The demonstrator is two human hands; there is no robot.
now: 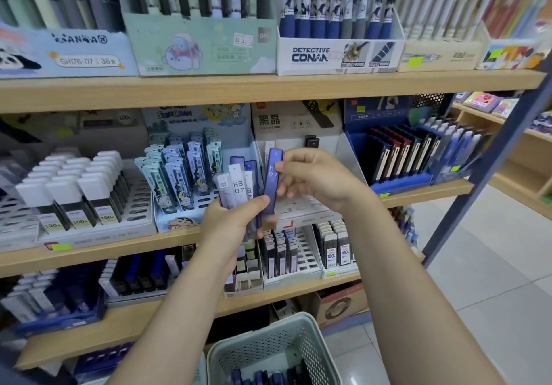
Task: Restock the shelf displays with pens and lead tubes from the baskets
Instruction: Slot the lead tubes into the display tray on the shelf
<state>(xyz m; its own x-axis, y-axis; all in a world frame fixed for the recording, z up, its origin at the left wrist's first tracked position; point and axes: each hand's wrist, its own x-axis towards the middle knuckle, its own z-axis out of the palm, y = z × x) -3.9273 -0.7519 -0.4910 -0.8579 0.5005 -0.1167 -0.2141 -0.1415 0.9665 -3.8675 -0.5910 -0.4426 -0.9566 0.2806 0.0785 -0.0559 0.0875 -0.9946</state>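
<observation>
Gripping a fan of flat lead tubes (237, 186) marked HB 0.7, the left hand (236, 223) sits at the centre of the frame, fingers curled round their lower ends with the thumb laid across the front. Just right of it, the right hand (316, 175) pinches one blue lead tube (272, 181) near its top between thumb and fingers; this tube stands almost upright, its lower end touching the left thumb and the bunch. At the bottom centre, nearest the viewer, a pale green perforated basket (310, 337) holds more dark blue tubes. Behind the hands, a white display box (298, 121) with black characters stands on the middle wooden shelf (119, 247), between a cartoon-printed display at its left and a blue display at its right. On the upper shelf, pens stand in a Detective Conan box (337, 54). Grey floor tiles show at the lower right.
</observation>
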